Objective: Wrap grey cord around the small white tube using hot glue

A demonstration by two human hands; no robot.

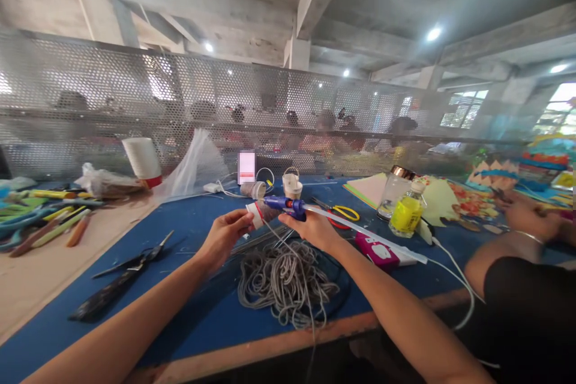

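My left hand (pixel 229 229) pinches the rim end of a small paper cup (pixel 255 214), tilted on its side and partly wrapped in grey cord. In my right hand (pixel 315 229) is a blue hot glue gun (pixel 288 205), its nozzle at the cup's wrapped side. A long clear glue stick (pixel 369 231) sticks out of the gun's back. From the cup, a strand of cord runs down to a loose grey cord pile (pixel 288 282) on the blue mat. Behind the cup lies another cord-wrapped cup (pixel 253 189), and a small handled basket (pixel 292 185) stands beside it.
Black scissors (pixel 130 270) lie at left, with several tools (pixel 49 222) beyond. Yellow-handled scissors (pixel 344 213), a magenta box (pixel 377 249), a yellow bottle (pixel 407 210) and a glass jar (pixel 392 192) are at right. A co-worker's arm (pixel 508 252) reaches in. A perforated metal screen (pixel 202 102) stands behind.
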